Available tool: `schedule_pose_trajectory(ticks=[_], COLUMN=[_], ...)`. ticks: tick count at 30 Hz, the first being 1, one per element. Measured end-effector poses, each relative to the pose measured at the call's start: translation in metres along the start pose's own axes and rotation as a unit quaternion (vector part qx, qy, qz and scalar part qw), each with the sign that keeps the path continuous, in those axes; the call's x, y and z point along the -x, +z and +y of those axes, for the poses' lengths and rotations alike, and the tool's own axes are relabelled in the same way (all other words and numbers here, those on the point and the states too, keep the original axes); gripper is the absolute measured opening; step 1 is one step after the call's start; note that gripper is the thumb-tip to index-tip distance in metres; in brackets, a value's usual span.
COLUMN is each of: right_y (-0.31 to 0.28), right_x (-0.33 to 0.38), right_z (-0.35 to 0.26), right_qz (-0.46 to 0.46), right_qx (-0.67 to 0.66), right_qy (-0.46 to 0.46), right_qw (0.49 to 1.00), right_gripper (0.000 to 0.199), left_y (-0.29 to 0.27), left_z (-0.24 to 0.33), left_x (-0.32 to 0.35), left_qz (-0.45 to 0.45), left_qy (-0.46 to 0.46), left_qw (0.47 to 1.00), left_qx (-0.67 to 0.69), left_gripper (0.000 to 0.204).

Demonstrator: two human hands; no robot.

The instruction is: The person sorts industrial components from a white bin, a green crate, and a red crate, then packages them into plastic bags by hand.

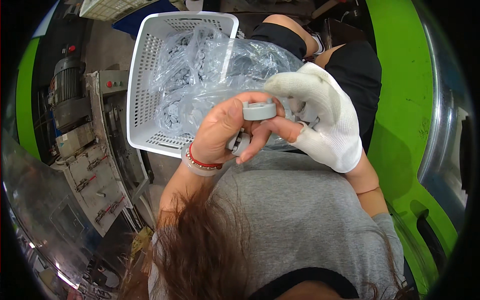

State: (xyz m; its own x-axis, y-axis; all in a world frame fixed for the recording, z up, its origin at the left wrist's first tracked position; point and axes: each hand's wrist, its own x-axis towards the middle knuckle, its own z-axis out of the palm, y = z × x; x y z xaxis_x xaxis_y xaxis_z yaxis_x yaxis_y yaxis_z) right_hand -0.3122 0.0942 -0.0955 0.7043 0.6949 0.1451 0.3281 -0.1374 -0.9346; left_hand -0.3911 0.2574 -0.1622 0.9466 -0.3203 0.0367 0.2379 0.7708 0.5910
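Head view: a white basket (142, 75) sits ahead of the person's lap, lined with a clear plastic bag (220, 65) holding many small grey parts (172, 107). Left of it stands a grey machine (95, 165) with red and green buttons on a small box. The bare left hand (225, 132) is closed around a grey round part (259, 110), pinched between thumb and forefinger, with more grey pieces tucked under its fingers. The right hand (325, 115), in a white glove, curls loosely just beside the part; whether it grips anything I cannot tell.
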Motion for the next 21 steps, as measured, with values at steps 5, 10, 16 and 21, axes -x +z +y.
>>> schedule_pose_trajectory(ticks=[5,10,16,21], right_y=[-0.001,-0.006,-0.015,-0.016], right_x=[0.001,-0.002,-0.004,0.001], right_z=[-0.003,-0.007,0.002,0.032], right_qz=[-0.022,-0.033,-0.087,-0.089], right_qx=[0.011,0.052,-0.466,-0.781], right_qy=[0.024,0.009,0.293,0.364], right_qw=[0.999,0.998,0.831,0.500], right_gripper=[0.039,0.036,0.034,0.033], left_y=[0.002,0.005,0.013,-0.003], left_z=[-0.001,0.003,-0.003,0.002], left_x=[0.003,-0.001,-0.003,-0.008], left_qz=[0.008,-0.001,0.017,0.115], left_qy=[0.015,-0.018,0.032,0.030], left_qw=[1.000,1.000,0.989,0.953], left_qx=[0.009,0.008,0.141,0.278], left_gripper=[0.053,0.054,0.058,0.043])
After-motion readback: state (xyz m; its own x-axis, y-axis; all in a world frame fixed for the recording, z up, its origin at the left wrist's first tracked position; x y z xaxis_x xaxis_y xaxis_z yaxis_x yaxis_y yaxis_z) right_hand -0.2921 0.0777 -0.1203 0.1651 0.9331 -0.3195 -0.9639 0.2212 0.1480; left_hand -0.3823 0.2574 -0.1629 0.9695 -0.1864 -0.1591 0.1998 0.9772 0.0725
